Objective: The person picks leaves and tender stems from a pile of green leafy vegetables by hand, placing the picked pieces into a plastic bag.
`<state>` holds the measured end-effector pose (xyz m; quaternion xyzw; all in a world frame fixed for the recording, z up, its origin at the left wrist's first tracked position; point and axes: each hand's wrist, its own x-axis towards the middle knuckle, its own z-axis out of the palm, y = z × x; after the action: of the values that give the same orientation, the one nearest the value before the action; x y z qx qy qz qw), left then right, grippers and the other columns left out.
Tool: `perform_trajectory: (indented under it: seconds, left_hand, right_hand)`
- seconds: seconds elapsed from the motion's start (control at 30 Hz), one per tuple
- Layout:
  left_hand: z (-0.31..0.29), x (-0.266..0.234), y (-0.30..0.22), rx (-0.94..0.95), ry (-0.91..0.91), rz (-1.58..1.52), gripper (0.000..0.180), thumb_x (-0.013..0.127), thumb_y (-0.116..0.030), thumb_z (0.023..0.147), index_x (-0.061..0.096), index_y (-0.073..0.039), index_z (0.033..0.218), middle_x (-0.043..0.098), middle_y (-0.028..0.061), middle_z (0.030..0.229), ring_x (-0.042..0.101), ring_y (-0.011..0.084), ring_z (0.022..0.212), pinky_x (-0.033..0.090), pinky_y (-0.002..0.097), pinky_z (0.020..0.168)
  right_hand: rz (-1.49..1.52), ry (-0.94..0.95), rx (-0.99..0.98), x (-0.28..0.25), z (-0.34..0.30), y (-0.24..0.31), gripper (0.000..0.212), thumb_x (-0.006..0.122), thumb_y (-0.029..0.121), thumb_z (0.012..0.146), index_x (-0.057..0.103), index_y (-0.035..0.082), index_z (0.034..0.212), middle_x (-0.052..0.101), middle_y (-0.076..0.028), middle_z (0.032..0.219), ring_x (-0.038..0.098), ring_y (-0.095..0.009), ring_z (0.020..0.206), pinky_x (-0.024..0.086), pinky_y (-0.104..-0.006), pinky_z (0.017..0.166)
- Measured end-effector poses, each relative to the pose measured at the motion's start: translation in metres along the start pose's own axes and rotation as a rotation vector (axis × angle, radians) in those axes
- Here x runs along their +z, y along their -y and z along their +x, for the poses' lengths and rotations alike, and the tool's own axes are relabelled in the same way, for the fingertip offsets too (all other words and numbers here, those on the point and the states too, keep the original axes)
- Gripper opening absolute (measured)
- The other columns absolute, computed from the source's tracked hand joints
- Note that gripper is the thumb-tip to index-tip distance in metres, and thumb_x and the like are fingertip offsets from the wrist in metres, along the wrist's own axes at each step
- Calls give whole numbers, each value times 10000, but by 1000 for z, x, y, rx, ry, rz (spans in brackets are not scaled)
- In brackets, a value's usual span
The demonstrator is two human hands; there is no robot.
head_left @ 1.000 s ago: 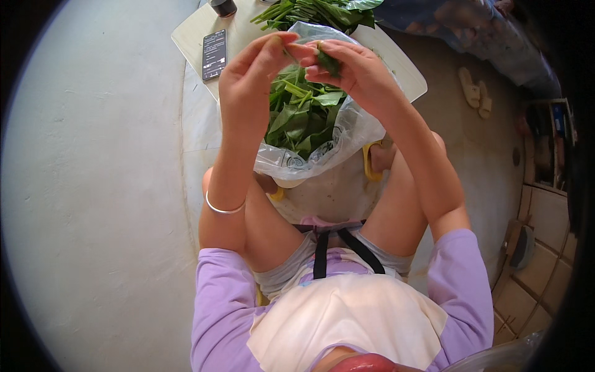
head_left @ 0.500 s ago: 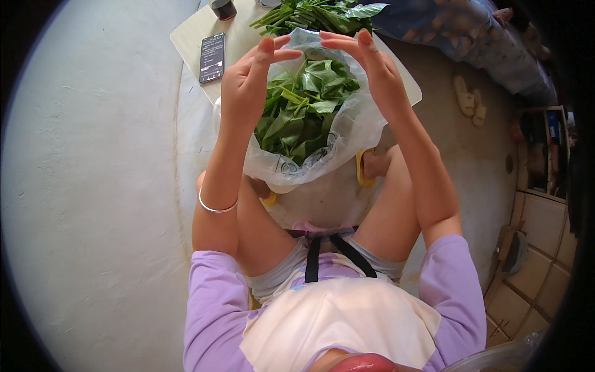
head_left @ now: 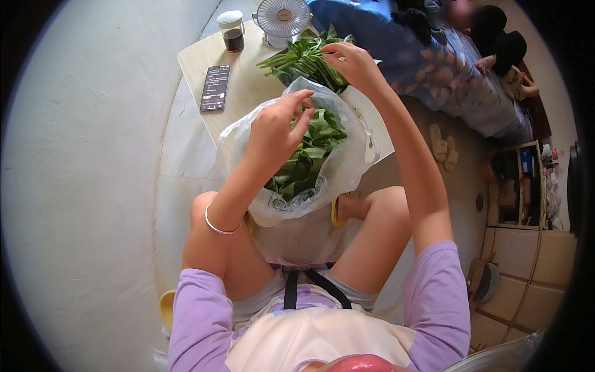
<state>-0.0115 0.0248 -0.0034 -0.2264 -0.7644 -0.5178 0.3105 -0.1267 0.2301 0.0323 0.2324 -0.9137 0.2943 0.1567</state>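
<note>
A thin whitish plastic bag, its mouth wide, holds loose leafy greens. My left hand hangs over the left side of the bag, fingers loosely bent and the thumb apart, with nothing in it. Behind the bag, a bunch of long-stemmed greens lies on the table. My right hand is at the right side of that bunch, its fingers curved and apart over the leaves. Whether the fingertips touch them I cannot tell; the thumb is mostly hidden.
On the pale table are a phone, a lidded jar of dark liquid and a small round fan. A bed with a floral cover stands at the far right, a person on it. Slippers and a shelf are at the right.
My hands were both raised over the bag. The right has moved to the bunch on the table, and the left has lowered over the bag. The view has shifted, showing the fan and more bed.
</note>
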Motion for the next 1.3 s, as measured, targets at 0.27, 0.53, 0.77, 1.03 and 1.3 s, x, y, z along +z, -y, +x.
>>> perform_trajectory:
  seconds: [0.27, 0.53, 0.77, 1.03, 1.3]
  left_hand:
    - [-2, -15, -2, -256, 375, -3, 397, 527, -358, 1002, 675, -61, 784, 632, 117, 643, 612, 264, 572, 460, 373, 532]
    - [0, -16, -4, -195, 400, 4, 396, 515, -350, 1006, 668, -38, 814, 633, 138, 687, 619, 323, 633, 466, 400, 574]
    - [4, -19, -2, -218, 408, -23, 398, 507, -352, 1011, 684, -45, 828, 655, 114, 696, 625, 295, 620, 471, 373, 570]
    - [-1, -24, 5, -210, 432, 31, 397, 511, -357, 1009, 686, -54, 822, 654, 99, 667, 617, 281, 596, 467, 362, 559]
    - [4, -15, -2, -219, 461, 1, 322, 515, -290, 1005, 721, -51, 943, 708, 79, 729, 684, 231, 664, 516, 316, 623]
  right_hand:
    - [-142, 168, -218, 68, 71, -42, 239, 632, 231, 864, 714, 69, 1020, 694, -132, 1000, 654, -322, 956, 520, -405, 842]
    - [-597, 533, -409, 130, 113, -33, 216, 570, 202, 870, 735, 150, 1000, 710, -69, 1007, 648, -292, 1029, 521, -459, 867]
    - [-498, 748, -183, 145, 126, -38, 243, 579, 177, 838, 723, 198, 1033, 700, -55, 1104, 640, -269, 1076, 496, -464, 879]
    - [-128, 700, -194, 127, 143, -43, 230, 737, 165, 732, 693, 36, 918, 711, -117, 883, 680, -256, 833, 532, -363, 757]
    - [-10, 472, -173, 47, 158, -75, 217, 701, 180, 876, 673, 33, 1034, 690, -63, 851, 630, -148, 765, 504, -291, 722]
